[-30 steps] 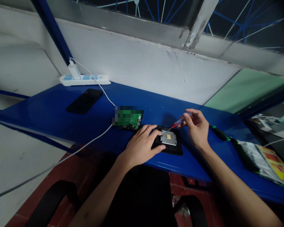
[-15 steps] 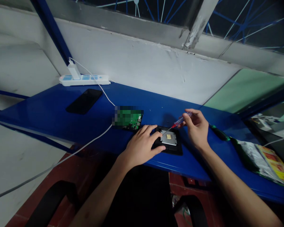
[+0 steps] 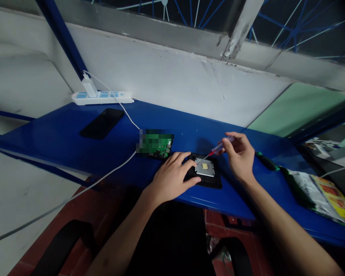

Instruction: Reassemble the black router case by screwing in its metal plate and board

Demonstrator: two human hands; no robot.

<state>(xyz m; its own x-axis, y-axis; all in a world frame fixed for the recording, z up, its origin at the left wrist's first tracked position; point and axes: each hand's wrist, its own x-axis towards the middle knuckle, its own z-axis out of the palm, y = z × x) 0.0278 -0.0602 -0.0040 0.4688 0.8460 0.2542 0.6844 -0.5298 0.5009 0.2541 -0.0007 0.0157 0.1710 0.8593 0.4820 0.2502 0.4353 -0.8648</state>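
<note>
My right hand [image 3: 241,155] pinches a screwdriver [image 3: 217,148] by its clear and red handle, the shaft slanting down to the left. Its thin tip meets the left side of a silver metal plate [image 3: 209,171], close to my left index finger. A small pale yellow square pad [image 3: 204,166] sits on the plate's middle. Under the plate lies a flat black case [image 3: 218,181]. My left hand [image 3: 172,176] rests with fingers spread over the left part of that case, thumb at its near side. To the left is a green circuit board [image 3: 163,147], partly pixelated.
A black phone [image 3: 102,122] lies at the left, below a white power strip [image 3: 103,97] with a charger. A white cable [image 3: 103,174] trails across the table's left. Tiny bits, perhaps screws, lie behind the case. At right are a green-handled tool [image 3: 267,161] and a shiny packet [image 3: 322,195].
Almost nothing differs. My right hand has shifted very slightly to the right, with the screwdriver still on the plate's left side.
</note>
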